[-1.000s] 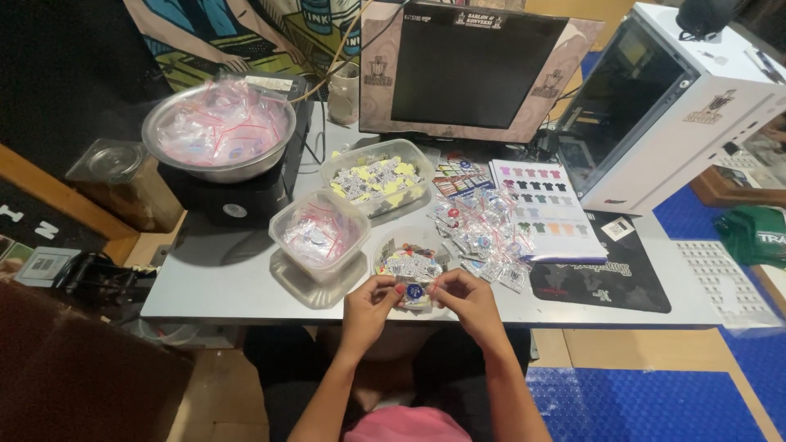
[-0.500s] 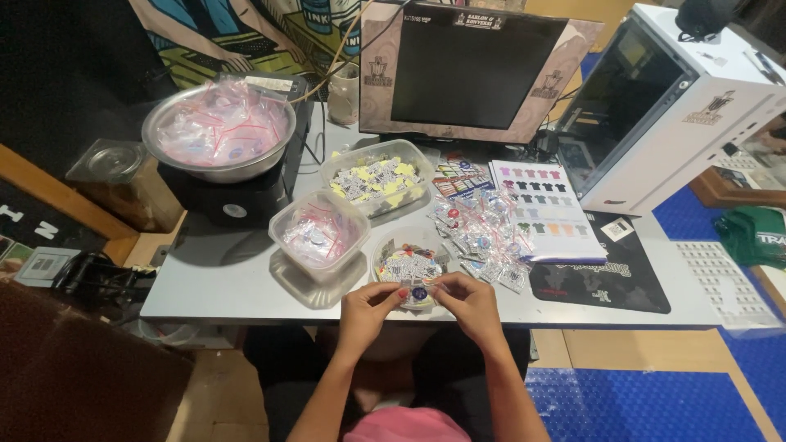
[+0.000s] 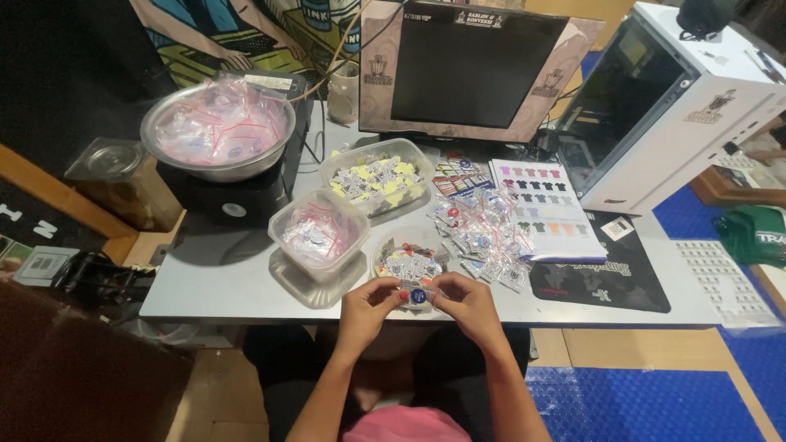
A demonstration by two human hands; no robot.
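My left hand (image 3: 370,304) and my right hand (image 3: 463,303) meet at the near edge of the grey table (image 3: 246,286). Between their fingertips they pinch a small clear plastic bag with a blue round item (image 3: 417,296) inside. Just beyond the hands sits a small round tub (image 3: 407,260) filled with printed paper pieces. To its left stands a square clear container (image 3: 319,233) holding small red-lined bags. A loose pile of small filled bags (image 3: 483,233) lies to the right of the tub.
A metal bowl (image 3: 217,131) of plastic bags rests on a black scale at the far left. An oblong tub of yellow and white labels (image 3: 378,176), a dark monitor (image 3: 471,69), a colour chart sheet (image 3: 544,205), a black mat (image 3: 606,270) and a white box-shaped machine (image 3: 671,106) stand behind and right.
Both hands stay at the table's near edge on the small bag; the fingers shift slightly around it. Nothing else has moved.
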